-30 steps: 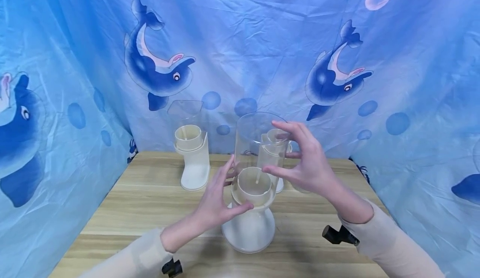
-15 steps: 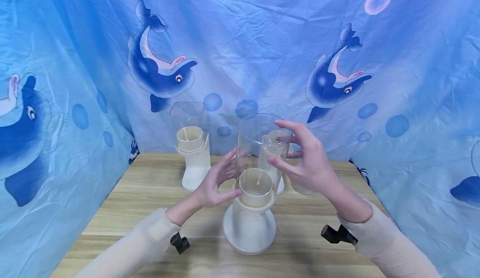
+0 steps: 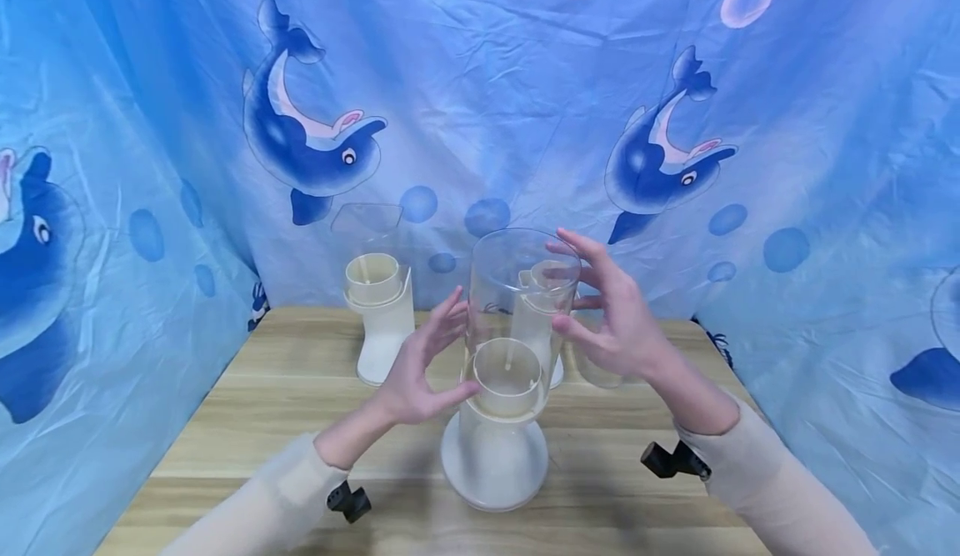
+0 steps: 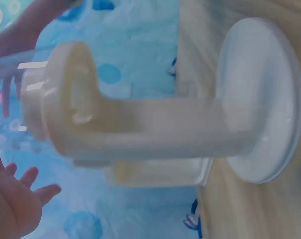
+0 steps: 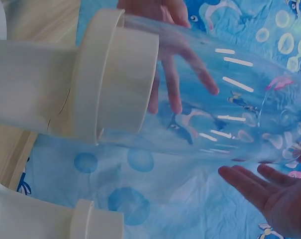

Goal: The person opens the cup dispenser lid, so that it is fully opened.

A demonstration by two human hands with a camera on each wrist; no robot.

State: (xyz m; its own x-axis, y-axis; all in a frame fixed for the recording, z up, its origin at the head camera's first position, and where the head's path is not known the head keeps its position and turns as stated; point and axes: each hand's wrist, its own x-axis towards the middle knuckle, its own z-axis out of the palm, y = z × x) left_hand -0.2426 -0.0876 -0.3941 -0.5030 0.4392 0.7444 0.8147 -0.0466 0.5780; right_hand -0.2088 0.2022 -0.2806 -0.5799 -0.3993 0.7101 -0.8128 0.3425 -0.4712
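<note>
A clear cylinder (image 3: 491,306) stands upright on the round cup of a white stand (image 3: 495,464), whose wide disc base rests on the table. On its left side, my left hand (image 3: 414,377) has its fingers spread, the thumb reaching toward the cup rim. My right hand (image 3: 622,323) is at the upper right of the cylinder, fingers extended along its far side and thumb off the wall. Through the clear wall in the right wrist view, the left hand's straight fingers (image 5: 172,87) show. The left wrist view shows the stand's slotted neck (image 4: 73,99) side-on.
At the back left stands a second white stand (image 3: 386,323) with a clear angular hopper (image 3: 367,218) on it. Another white stand (image 3: 532,323) is partly hidden behind the cylinder. A clear round piece (image 3: 600,373) lies on the wooden table (image 3: 300,423) below the right hand.
The left hand has drawn back leftward from the cup, its thumb no longer over the stand's front. The right thumb has moved right, off the cylinder. The cylinder stays on the stand.
</note>
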